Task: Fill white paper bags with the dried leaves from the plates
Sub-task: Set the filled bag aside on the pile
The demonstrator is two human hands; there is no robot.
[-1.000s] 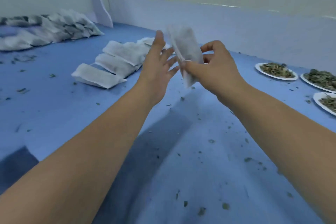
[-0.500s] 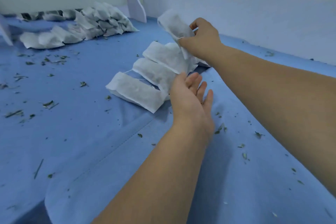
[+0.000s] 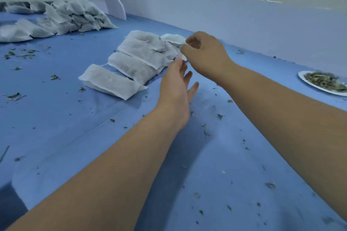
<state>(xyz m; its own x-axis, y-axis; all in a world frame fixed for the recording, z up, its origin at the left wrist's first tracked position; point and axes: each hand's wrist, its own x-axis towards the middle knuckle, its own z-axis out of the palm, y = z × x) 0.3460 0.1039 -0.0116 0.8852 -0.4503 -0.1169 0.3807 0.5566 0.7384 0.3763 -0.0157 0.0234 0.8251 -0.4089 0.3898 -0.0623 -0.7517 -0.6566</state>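
Four flat, fibrous white bags (image 3: 112, 82)

1. Setting reads as a small hand-packing workroom, not a home kitchen.
2. Work surface: wide bench covered in blue cloth (image 3: 56, 127), walled by pale panel boards (image 3: 234, 17) at the back edge.
3. Filled white bags (image 3: 112, 81) laid in an overlapping row; a larger heap of bags (image 3: 75, 15) against the rear.
4. Plate (image 3: 308, 83) of dried leaves (image 3: 323, 80) at right; leaf crumbs (image 3: 206, 133) scattered across the cloth.
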